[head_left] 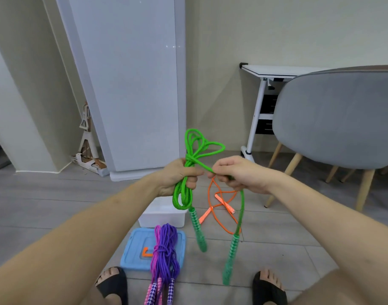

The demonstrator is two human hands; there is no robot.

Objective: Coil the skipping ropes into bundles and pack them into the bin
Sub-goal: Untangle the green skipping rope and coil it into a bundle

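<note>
two feet in black slippers (112,282) stand at the bottom edge, on a grey plank floor (45,201). between them lie the handles of the purple ropes (165,252) (a pink and a purple one, bundled together), whose coils rest across a blue lid (131,254) flat on the floor. just beyond the lid sits the white bin (162,214).

the green rope (196,148) is up in the air in front of the bin. the left hand (180,177) grips its gathered coil in a fist, loops standing above the fist and hanging below it. the right hand (237,175) pinches a single strand that runs across from the coil, fingers curled round it. two green handles (197,230) dangle, one below each hand, the right one lower, near the right foot.

an orange rope (219,203) lies loose on the floor behind the hands, uncoiled, its handles crossing its cord.

both forearms reach forward from the lower corners, bare, meeting at mid-frame.

further out: a grey chair (334,119) with wooden legs at right, a white desk (274,71) behind it against the beige wall, a tall pale panel (131,84) leaning at centre-left, and some cardboard bits (87,146) in the corner beside it.
</note>
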